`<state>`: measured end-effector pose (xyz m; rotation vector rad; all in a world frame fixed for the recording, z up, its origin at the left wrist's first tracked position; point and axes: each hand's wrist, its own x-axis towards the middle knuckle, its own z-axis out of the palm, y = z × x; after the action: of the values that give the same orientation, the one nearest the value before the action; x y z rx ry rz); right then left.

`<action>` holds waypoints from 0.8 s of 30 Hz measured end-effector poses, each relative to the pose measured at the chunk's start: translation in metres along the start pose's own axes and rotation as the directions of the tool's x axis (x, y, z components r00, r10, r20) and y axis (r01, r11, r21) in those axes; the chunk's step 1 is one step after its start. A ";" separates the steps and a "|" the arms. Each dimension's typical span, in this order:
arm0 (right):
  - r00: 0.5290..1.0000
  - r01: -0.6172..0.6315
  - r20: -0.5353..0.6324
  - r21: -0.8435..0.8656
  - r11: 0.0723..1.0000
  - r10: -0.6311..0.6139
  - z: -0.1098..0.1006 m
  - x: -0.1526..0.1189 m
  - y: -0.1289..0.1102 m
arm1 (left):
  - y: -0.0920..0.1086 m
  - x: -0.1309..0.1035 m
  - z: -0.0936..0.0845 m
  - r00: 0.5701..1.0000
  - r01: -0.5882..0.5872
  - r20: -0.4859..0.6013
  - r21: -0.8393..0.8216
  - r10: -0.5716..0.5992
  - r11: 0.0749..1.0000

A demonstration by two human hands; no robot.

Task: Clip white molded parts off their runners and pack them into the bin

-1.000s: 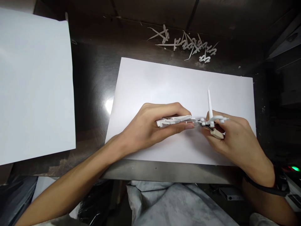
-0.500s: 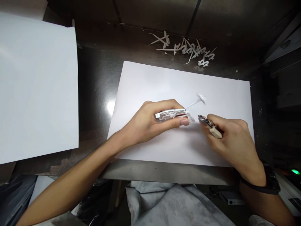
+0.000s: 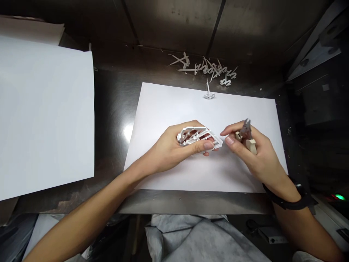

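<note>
My left hand (image 3: 180, 145) is closed around a white plastic frame-like part (image 3: 197, 134) with ribs inside, its thumb across the near edge. The part is held above a white sheet of paper (image 3: 163, 105). My right hand (image 3: 257, 153) keeps side cutters (image 3: 247, 131) with cream handles in its palm, the jaws pointing up and away. Its thumb and index finger reach toward the part's right end, with a small gap between. A small white plastic offcut (image 3: 209, 95) with a thin stem lies at the paper's far edge.
Beyond the paper, several white offcuts (image 3: 215, 69) lie in a pile on the metal table (image 3: 114, 94). A larger white sheet (image 3: 46, 116) is at the left. The table's front edge (image 3: 180, 202) runs close to my body. A green light (image 3: 340, 197) glows at the right.
The stemmed offcut, blurred in the air beside the white part before, now lies at the paper's far edge. The cutters have swung upward in my right hand, and the white part has tilted to show its inside.
</note>
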<state>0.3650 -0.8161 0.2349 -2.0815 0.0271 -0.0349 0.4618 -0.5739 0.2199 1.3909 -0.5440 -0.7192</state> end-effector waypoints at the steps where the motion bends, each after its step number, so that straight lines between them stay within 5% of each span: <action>1: 1.000 0.027 0.003 0.064 0.998 -0.027 0.000 -0.001 -0.001 | 0.000 0.000 0.001 1.000 0.015 0.025 -0.027 -0.015 1.000; 6: 0.990 0.113 0.052 0.266 0.957 -0.131 0.003 -0.007 -0.003 | -0.001 -0.001 0.011 0.986 0.109 0.147 -0.207 -0.080 0.972; 13: 0.984 0.153 0.053 0.261 0.953 -0.172 0.002 -0.007 -0.004 | -0.004 0.000 0.015 0.971 0.170 0.211 -0.288 -0.111 0.942; 19: 0.988 0.057 0.132 0.191 0.980 -0.083 -0.010 -0.007 -0.004 | -0.001 0.001 0.012 0.949 0.228 0.282 -0.314 -0.138 0.922; 24: 0.975 -0.029 0.223 0.145 0.989 -0.004 -0.008 -0.002 -0.007 | -0.001 0.001 0.014 0.953 0.253 0.241 -0.293 -0.185 0.922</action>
<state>0.3629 -0.8193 0.2449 -1.9262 -0.0969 0.1996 0.4521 -0.5837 0.2200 1.0856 -0.4124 -1.0966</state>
